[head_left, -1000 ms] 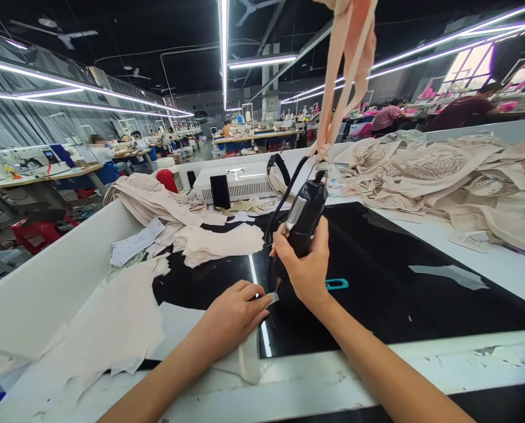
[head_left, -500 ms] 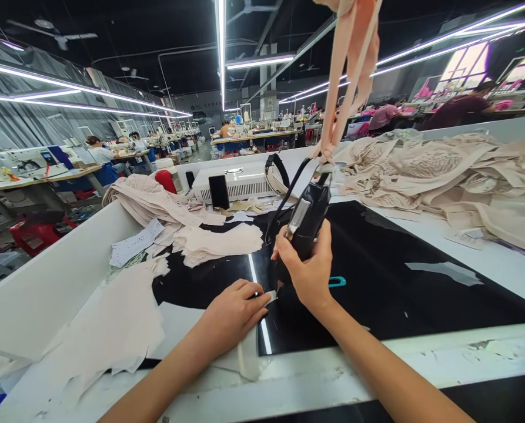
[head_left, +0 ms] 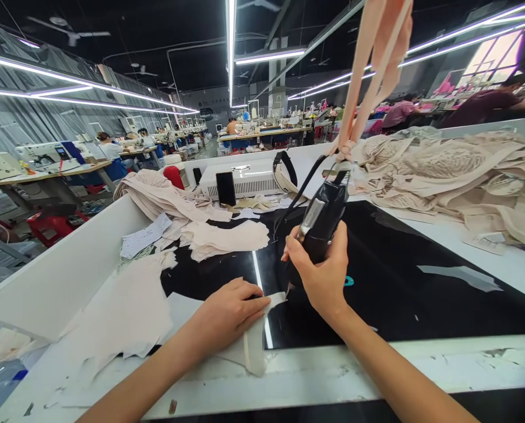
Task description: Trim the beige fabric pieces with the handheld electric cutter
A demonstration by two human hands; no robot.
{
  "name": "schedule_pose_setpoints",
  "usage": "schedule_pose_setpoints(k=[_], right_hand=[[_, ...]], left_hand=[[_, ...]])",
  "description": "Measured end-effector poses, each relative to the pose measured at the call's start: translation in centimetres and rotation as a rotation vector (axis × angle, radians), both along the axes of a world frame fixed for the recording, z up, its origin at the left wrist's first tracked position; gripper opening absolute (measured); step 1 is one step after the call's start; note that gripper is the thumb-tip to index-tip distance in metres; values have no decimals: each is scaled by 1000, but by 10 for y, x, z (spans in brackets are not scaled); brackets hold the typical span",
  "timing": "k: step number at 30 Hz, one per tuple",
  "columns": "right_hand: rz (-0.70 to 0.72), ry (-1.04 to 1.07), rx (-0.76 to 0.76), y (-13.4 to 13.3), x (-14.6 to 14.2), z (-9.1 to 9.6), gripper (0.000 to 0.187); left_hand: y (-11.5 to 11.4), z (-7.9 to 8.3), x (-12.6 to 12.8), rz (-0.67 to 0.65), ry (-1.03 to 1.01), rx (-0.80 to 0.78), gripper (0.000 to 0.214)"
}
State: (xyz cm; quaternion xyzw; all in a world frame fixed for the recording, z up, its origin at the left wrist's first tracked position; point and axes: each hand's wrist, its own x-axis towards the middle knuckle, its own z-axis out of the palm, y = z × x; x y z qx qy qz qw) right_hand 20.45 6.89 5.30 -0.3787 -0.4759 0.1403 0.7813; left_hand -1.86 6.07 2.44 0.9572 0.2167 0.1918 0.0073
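My right hand [head_left: 321, 273] is wrapped around a black hand-held tool [head_left: 323, 214] with a metal lever on its side and a cord at the top. The tool hangs from a knotted peach fabric strap [head_left: 353, 117] and tilts with its narrow tip down. That tip sits by the end of a pale beige fabric piece [head_left: 256, 346] on the dark board [head_left: 390, 288]. My left hand [head_left: 233, 311] lies palm down, its fingers closed on the fabric just left of the tip. Part of the piece is hidden under this hand.
Stacked beige cut pieces [head_left: 227, 239] and a larger pale stack [head_left: 130, 305] lie to the left. Behind stand a white vented box [head_left: 256, 179] and a phone [head_left: 226, 188]. Beige garments [head_left: 447, 164] are heaped at right. A teal object [head_left: 349, 281] shows behind my right hand.
The view has shifted a little, moving the scene rightward. More of the fabric's end now shows beyond my left fingers. My right hand still grips the tool beside it.
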Motion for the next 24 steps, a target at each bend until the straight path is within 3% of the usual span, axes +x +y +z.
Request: schedule_pose_setpoints(k=[10, 19, 24], right_hand=[[1, 2, -37, -8, 6, 3, 48], [92, 57, 28, -5, 5, 12, 43], [148, 62, 42, 1, -5, 12, 45]], left_hand=[[-8, -11, -3, 27, -75, 13, 31], [-8, -19, 1, 47, -148, -150, 29], [-10, -20, 4, 48, -169, -164, 30]])
